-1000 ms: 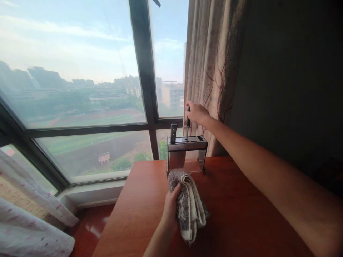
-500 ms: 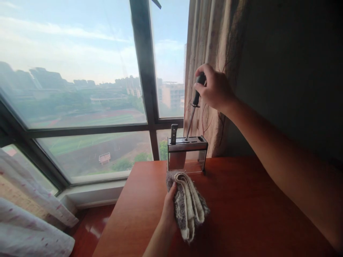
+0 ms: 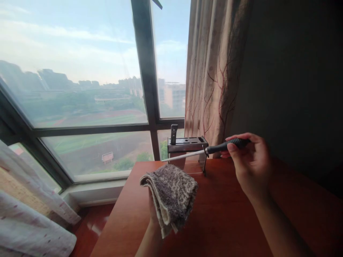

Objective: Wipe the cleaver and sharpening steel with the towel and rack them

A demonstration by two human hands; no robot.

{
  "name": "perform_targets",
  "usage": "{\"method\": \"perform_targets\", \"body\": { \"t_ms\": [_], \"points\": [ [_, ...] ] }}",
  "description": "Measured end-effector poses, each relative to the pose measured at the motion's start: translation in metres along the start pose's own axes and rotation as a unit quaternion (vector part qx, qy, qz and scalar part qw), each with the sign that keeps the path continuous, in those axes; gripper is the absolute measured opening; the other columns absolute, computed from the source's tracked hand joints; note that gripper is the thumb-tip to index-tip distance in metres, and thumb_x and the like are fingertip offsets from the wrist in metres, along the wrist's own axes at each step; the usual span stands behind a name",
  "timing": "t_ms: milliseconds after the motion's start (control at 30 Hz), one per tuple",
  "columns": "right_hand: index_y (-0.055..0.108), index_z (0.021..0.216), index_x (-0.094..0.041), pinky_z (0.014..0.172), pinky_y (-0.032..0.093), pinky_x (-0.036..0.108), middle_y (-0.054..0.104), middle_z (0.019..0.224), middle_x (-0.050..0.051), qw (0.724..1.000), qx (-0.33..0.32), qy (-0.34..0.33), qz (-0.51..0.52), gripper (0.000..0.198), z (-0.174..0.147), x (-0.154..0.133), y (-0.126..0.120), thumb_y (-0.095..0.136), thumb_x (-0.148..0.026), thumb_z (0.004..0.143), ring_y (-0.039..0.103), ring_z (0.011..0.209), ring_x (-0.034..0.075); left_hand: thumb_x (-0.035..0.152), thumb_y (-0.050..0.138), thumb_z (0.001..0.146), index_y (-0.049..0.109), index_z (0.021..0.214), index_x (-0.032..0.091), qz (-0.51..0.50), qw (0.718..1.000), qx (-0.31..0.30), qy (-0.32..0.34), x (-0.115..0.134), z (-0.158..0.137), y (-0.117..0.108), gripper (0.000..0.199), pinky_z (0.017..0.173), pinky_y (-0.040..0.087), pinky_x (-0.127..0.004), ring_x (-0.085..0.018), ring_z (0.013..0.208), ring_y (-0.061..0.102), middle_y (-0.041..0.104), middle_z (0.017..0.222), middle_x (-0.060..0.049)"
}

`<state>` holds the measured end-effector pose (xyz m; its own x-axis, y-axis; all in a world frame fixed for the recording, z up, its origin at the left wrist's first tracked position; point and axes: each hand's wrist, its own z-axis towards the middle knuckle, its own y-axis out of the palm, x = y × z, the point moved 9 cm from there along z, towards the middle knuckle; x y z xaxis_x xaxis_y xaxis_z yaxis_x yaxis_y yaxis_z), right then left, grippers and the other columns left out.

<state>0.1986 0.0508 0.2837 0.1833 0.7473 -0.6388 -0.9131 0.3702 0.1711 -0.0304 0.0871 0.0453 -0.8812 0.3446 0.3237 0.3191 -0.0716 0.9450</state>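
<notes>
A honing steel with a black handle and a thin metal rod is gripped in my right hand. Its rod points left, nearly level, just above a folded grey-and-white cloth. That cloth rests over my left hand, whose fingers are mostly hidden beneath it. Whether rod and cloth touch is hard to tell. Behind them stands a knife block with a slotted metal top and clear sides. One knife with a black riveted handle sits in its left slot.
The block stands near the far edge of a reddish-brown wooden table. Beyond are a large window with dark frames and a patterned beige curtain. A white curtain hangs at the lower left.
My right hand has drawn the honing steel out of the block, lowered it and turned it level. My left hand has turned the cloth, so its broad face now lies upward, farther left.
</notes>
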Motion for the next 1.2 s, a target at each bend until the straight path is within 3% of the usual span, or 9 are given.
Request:
{"method": "perform_targets", "body": {
  "t_ms": [100,167,300,367,533,633,833,1033,1200],
  "points": [
    [0.053,0.104,-0.023,0.057,0.058,0.026,0.062,0.100,0.006,0.996,0.052,0.059,0.046,0.029,-0.042,0.027,-0.007,0.070,-0.027,0.081,0.066,0.079,0.018,0.053,0.040,0.091,0.067,0.111,0.026,-0.038,0.999,0.003,-0.010,-0.005,-0.004,0.007,0.044,0.107,0.033,-0.051,-0.029,0.116,0.060,0.072,0.115,-0.007],
    [0.051,0.104,-0.024,0.054,0.056,0.025,0.061,0.100,0.005,0.989,0.064,0.115,0.064,0.029,-0.070,0.051,-0.007,0.069,-0.030,0.082,0.065,0.076,0.017,0.053,0.038,0.091,0.066,0.114,0.026,-0.035,0.999,-0.033,-0.004,-0.005,-0.005,0.019,0.046,0.108,0.031,-0.050,-0.028,0.121,0.056,0.070,0.120,-0.008],
    [0.053,0.094,-0.023,0.056,0.054,0.027,0.060,0.091,0.003,0.967,-0.039,0.249,0.033,0.028,-0.120,0.112,0.008,0.069,-0.040,0.080,0.063,0.070,0.017,0.058,0.042,0.089,0.067,0.114,0.023,-0.011,0.993,-0.097,0.063,0.008,-0.005,0.033,0.050,0.107,0.034,-0.051,-0.031,0.119,0.058,0.071,0.116,-0.010],
    [0.058,0.089,-0.021,0.056,0.051,0.027,0.061,0.080,0.002,0.957,-0.105,0.272,-0.013,0.030,-0.137,0.138,0.014,0.068,-0.047,0.079,0.060,0.063,0.016,0.046,0.046,0.092,0.069,0.109,0.020,-0.005,0.994,-0.057,0.089,0.015,-0.004,0.024,0.039,0.104,0.040,-0.049,-0.030,0.109,0.064,0.076,0.103,-0.009],
    [0.060,0.079,-0.018,0.041,0.031,0.024,0.046,0.053,-0.003,0.908,-0.222,0.356,-0.026,0.049,-0.176,0.182,0.024,0.043,-0.064,0.087,0.043,0.044,0.013,0.021,0.055,0.087,0.072,0.090,0.013,0.024,0.987,0.131,0.091,0.021,-0.008,-0.009,0.019,0.087,0.055,-0.040,-0.025,0.082,0.073,0.077,0.079,-0.008],
    [0.057,0.072,-0.018,0.041,0.025,0.025,0.039,0.051,-0.004,0.882,-0.276,0.381,-0.011,0.054,-0.193,0.182,0.033,0.039,-0.068,0.087,0.037,0.043,0.011,0.019,0.055,0.087,0.071,0.093,0.013,0.022,0.978,0.168,0.118,0.028,-0.011,-0.012,0.019,0.081,0.058,-0.038,-0.023,0.074,0.073,0.078,0.080,-0.008],
    [0.061,0.071,-0.016,0.053,0.028,0.025,0.045,0.060,-0.003,0.867,-0.401,0.295,-0.029,0.047,-0.200,0.149,0.057,0.048,-0.058,0.088,0.041,0.057,0.012,0.023,0.046,0.093,0.068,0.109,0.014,-0.008,0.954,0.195,0.228,0.064,-0.012,-0.018,0.029,0.083,0.056,-0.039,-0.023,0.073,0.073,0.078,0.082,-0.007],
    [0.064,0.074,-0.016,0.055,0.029,0.024,0.050,0.062,-0.003,0.856,-0.432,0.280,-0.053,0.041,-0.205,0.148,0.062,0.051,-0.052,0.089,0.046,0.061,0.013,0.032,0.045,0.093,0.068,0.110,0.016,-0.017,0.937,0.200,0.286,0.089,-0.017,-0.027,0.033,0.068,0.058,-0.032,-0.022,0.071,0.073,0.077,0.081,-0.006],
    [0.055,0.065,-0.018,0.049,0.027,0.024,0.043,0.055,-0.004,0.859,-0.411,0.302,-0.041,0.050,-0.210,0.154,0.059,0.041,-0.058,0.091,0.044,0.051,0.012,0.031,0.046,0.093,0.068,0.111,0.015,-0.006,0.941,0.192,0.278,0.081,-0.015,-0.028,0.033,0.081,0.056,-0.039,-0.023,0.075,0.072,0.077,0.085,-0.007]
  ]
}}
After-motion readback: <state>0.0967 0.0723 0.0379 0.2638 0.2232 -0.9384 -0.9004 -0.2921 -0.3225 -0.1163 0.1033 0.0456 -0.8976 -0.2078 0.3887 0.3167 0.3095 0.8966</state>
